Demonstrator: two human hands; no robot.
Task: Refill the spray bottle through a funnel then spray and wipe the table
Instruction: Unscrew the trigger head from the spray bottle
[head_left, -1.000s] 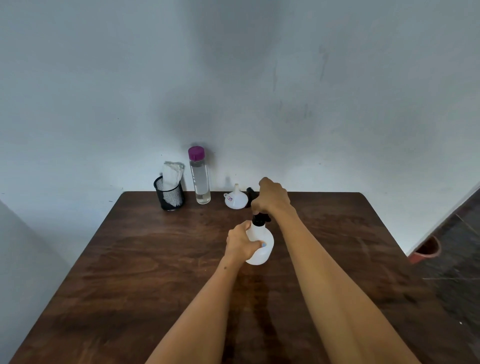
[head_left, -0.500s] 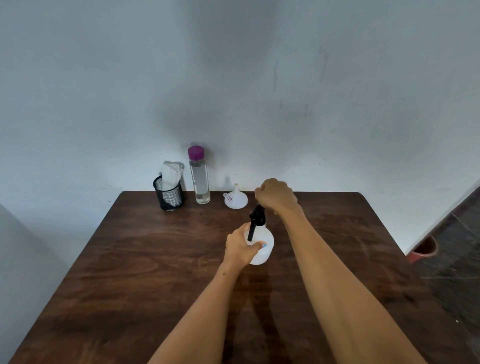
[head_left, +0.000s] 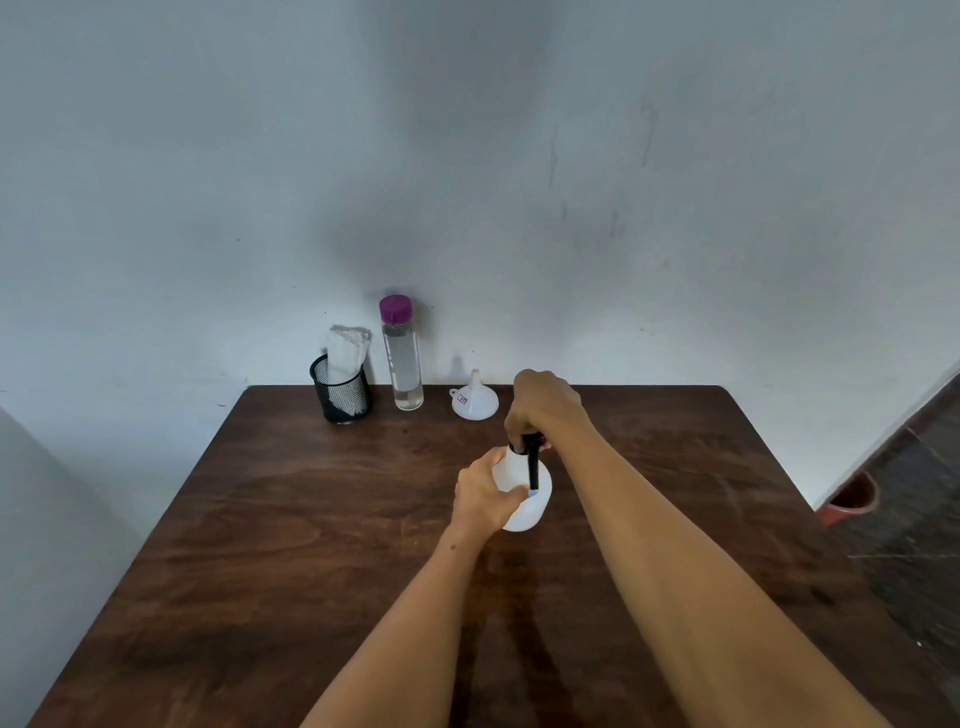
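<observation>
1. Upper left of centre, at the table's far edge, a black mesh cup holds a white cloth. It is untouched and can wait there for the wiping.
2. Just right of it stands the clear water bottle, purple cap on, with the white funnel mouth-down beside it. Both sit close behind the work, so keep elbows clear of them.
3. In the middle of the frame the left hand wraps the body of the white spray bottle, which stands upright on the table. Hold it firm and flat so it cannot turn.
4. Directly above, the right hand is curled down over the black spray head; exactly what the fingers pinch is hidden. This looks like unscrewing: twist at the collar, then lift straight up so the dip tube clears the neck without tipping the bottle.
</observation>
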